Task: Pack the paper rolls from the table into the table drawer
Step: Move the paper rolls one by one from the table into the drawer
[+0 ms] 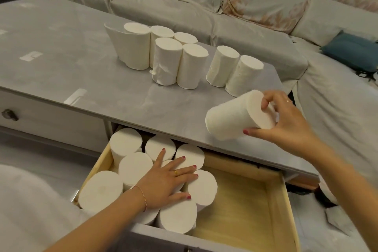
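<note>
Several white paper rolls point(180, 63) stand upright on the grey table point(71, 71) in the middle and to the right. Below the table's front edge the wooden drawer point(241, 200) is pulled out. Its left half holds several upright rolls point(102, 190); its right half shows bare wood. My left hand point(165, 182) lies flat, fingers straight, on the tops of the drawer's rolls. My right hand point(286, 120) grips one tilted roll point(231, 118) by its end, held in the air above the table's front right edge.
A sofa with pale covers point(225, 6) runs behind and to the right of the table, with a blue cushion point(351, 51) on it. A second drawer with a dark knob point(9, 114) is shut at the left. Something white and soft point(30, 210) fills the lower left.
</note>
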